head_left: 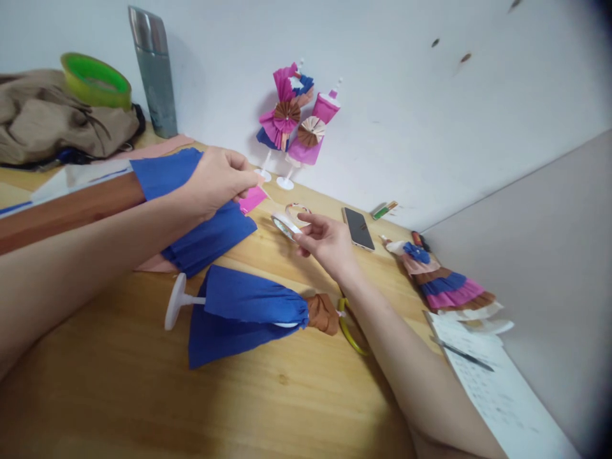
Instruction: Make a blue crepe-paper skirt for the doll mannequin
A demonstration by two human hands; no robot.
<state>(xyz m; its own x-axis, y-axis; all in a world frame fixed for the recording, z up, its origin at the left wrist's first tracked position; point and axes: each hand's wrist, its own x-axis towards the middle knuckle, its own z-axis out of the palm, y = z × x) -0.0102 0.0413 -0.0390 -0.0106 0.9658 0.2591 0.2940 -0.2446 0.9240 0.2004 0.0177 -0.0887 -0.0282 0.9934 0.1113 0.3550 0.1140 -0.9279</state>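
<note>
My right hand [327, 245] grips a small roll of tape [285, 227] between thumb and fingers, above the wooden table. To its left, my left hand [222, 182] is pinched on the thin end of a tape strip [266, 193] near the roll. Below both hands a small dress stand [178, 302] lies on its side, wearing a blue crepe paper skirt [248, 312] and a brown top [323, 313]. Blue paper [210, 239] lies under my left forearm, with a pink piece [252, 199] beside my left fingers.
Two dressed stands [285, 115] [315, 131] stand by the wall. A phone [358, 228], layered dress [442, 280] and paper with a pen [466, 356] lie right. Yellow-handled scissors [352, 331] touch my right forearm's area. A bottle [155, 76] stands back left beside a bag [52, 121].
</note>
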